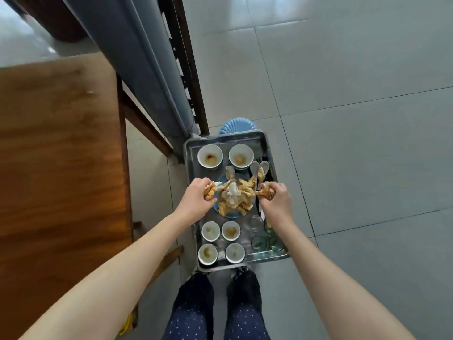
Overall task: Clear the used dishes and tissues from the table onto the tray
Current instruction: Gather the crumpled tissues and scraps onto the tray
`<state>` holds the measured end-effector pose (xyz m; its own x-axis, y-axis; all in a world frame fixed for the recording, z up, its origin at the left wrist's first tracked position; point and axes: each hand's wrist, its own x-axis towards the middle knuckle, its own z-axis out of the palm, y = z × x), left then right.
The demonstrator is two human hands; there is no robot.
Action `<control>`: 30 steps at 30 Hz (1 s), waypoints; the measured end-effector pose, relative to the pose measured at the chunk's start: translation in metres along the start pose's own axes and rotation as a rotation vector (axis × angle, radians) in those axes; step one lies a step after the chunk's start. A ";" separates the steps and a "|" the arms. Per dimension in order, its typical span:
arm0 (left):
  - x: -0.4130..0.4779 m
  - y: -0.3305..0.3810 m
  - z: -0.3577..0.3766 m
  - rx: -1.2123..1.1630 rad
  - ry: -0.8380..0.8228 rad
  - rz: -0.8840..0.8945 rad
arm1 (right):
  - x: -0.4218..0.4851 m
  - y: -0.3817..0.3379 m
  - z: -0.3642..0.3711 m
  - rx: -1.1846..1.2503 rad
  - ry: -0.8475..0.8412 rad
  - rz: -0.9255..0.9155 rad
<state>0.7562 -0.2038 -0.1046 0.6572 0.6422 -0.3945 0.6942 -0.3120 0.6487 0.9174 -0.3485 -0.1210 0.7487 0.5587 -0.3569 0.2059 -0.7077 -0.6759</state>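
Observation:
A metal tray (190, 153) rests on a blue stool below me. It holds two used white bowls (210, 155) at its far end and several small bowls (210, 231) at the near end. In the middle lies a blue plate (231, 214) piled with stained tissues (232, 197). White spoons (259, 166) and clear glasses (259, 241) line the right side. My left hand (196, 195) grips a crumpled stained tissue (211, 191) over the tray's left edge. Over the right side, my right hand (277, 197) grips another crumpled tissue (266, 192).
The wooden table (56, 155) stands to my left, its top bare in view. A grey-blue bench or rail (147, 82) and dark wooden frame run beyond the tray. The blue stool (235, 126) peeks out past the tray's far edge. Grey tiled floor (355, 119) spreads to the right.

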 end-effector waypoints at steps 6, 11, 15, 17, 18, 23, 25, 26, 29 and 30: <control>0.029 -0.027 0.046 -0.025 0.020 -0.106 | 0.040 0.039 0.022 -0.087 -0.124 -0.062; 0.060 -0.045 0.073 -0.044 0.045 -0.135 | 0.062 0.065 0.042 -0.093 -0.186 -0.039; 0.079 -0.054 0.080 -0.118 0.112 -0.149 | 0.072 0.070 0.056 -0.059 -0.248 -0.041; 0.080 -0.055 0.082 -0.150 0.060 -0.161 | 0.072 0.073 0.058 -0.044 -0.287 -0.040; 0.077 -0.055 0.082 -0.160 0.019 -0.171 | 0.070 0.075 0.058 -0.039 -0.315 -0.036; 0.049 -0.052 0.082 -0.143 -0.057 -0.216 | 0.054 0.082 0.049 -0.076 -0.420 -0.023; 0.036 -0.049 0.077 -0.135 -0.051 -0.242 | 0.047 0.080 0.041 -0.076 -0.423 -0.026; 0.029 -0.046 0.074 -0.134 -0.044 -0.246 | 0.043 0.077 0.036 -0.081 -0.420 -0.033; 0.009 -0.034 0.060 -0.138 0.000 -0.238 | 0.033 0.061 0.018 -0.113 -0.386 -0.054; 0.003 -0.029 0.054 -0.143 0.020 -0.242 | 0.030 0.054 0.012 -0.118 -0.369 -0.057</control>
<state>0.7536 -0.2307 -0.1598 0.4707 0.7002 -0.5368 0.7805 -0.0468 0.6234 0.9433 -0.3649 -0.1758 0.4615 0.7012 -0.5434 0.3276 -0.7039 -0.6302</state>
